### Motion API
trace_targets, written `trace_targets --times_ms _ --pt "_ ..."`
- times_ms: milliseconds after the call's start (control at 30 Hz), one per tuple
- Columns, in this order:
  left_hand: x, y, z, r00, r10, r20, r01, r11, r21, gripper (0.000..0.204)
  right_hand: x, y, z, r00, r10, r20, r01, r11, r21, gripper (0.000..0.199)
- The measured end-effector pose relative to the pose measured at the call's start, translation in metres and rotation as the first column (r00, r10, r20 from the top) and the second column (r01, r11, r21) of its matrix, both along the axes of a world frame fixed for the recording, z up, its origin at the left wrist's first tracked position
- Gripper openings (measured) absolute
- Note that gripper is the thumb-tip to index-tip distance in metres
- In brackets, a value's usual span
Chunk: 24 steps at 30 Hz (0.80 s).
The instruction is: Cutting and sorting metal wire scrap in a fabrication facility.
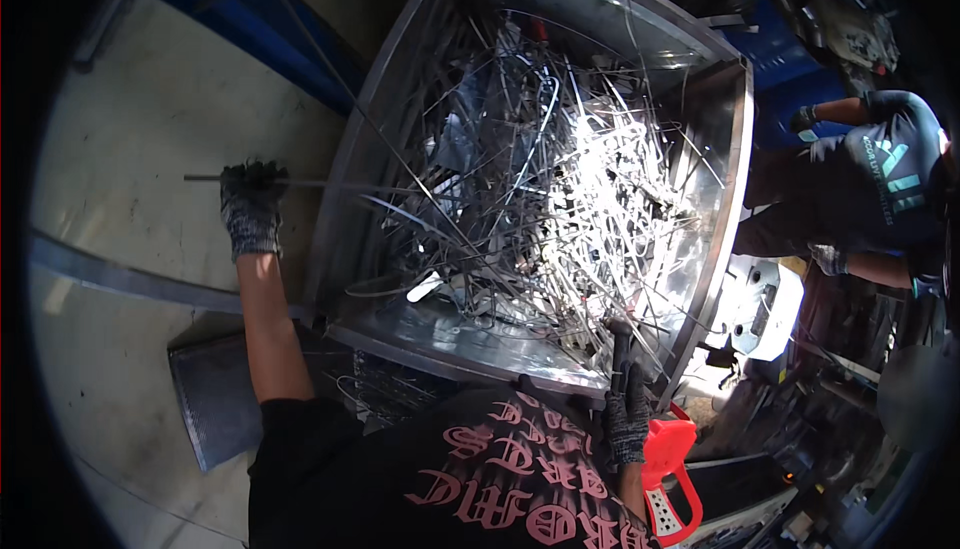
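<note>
My left hand, in a grey knitted glove with dark fingers, is closed around a thin metal rod. The rod lies nearly level and reaches over the left rim of a large metal bin. Inside the bin is a tangled heap of metal scrap, with wires, thin strips and rods; bright light washes out its right part. My right hand, also gloved, is at the bin's near right corner. Its fingers appear closed on a dark, elongated thing that extends over the scrap; its kind is unclear.
A red plastic object with a loop handle is beside my right forearm. Another person stands beyond the bin's right side, near a white machine part. A blue beam runs at upper left; a dark ribbed panel is below my left arm.
</note>
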<state>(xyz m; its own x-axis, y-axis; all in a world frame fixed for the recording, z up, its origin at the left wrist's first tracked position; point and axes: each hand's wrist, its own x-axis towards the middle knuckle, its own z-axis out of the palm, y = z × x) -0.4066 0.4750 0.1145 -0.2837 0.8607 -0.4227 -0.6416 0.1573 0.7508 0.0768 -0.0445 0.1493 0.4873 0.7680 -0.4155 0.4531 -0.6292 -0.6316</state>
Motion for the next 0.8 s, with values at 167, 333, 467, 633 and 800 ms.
trace_targets --times_ms 167,333,467,633,800 --pt "-0.079 -0.171 -0.008 0.998 0.046 -0.036 -0.050 0.992 -0.115 0.033 0.009 0.019 -0.027 0.990 0.000 -0.138 -0.008 0.999 -0.052 0.063" --pt "-0.143 -0.308 -0.084 0.970 0.017 0.242 0.022 0.987 -0.159 0.043 0.004 0.097 -0.025 0.924 0.137 -0.358 -0.145 0.989 0.006 0.063" --pt "-0.096 -0.364 -0.105 0.928 0.364 0.078 -0.319 0.886 -0.336 0.040 -0.020 0.150 -0.025 0.887 0.168 -0.430 -0.190 0.982 -0.008 0.063" --pt "-0.096 -0.442 -0.134 0.881 0.440 0.175 -0.317 0.823 -0.472 0.038 -0.050 0.204 -0.075 0.890 0.272 -0.365 -0.278 0.960 0.038 0.062" --pt "-0.098 -0.453 -0.156 0.807 0.535 0.248 -0.395 0.802 -0.448 0.046 -0.062 0.217 -0.163 0.883 0.361 -0.300 -0.344 0.932 0.112 0.059"
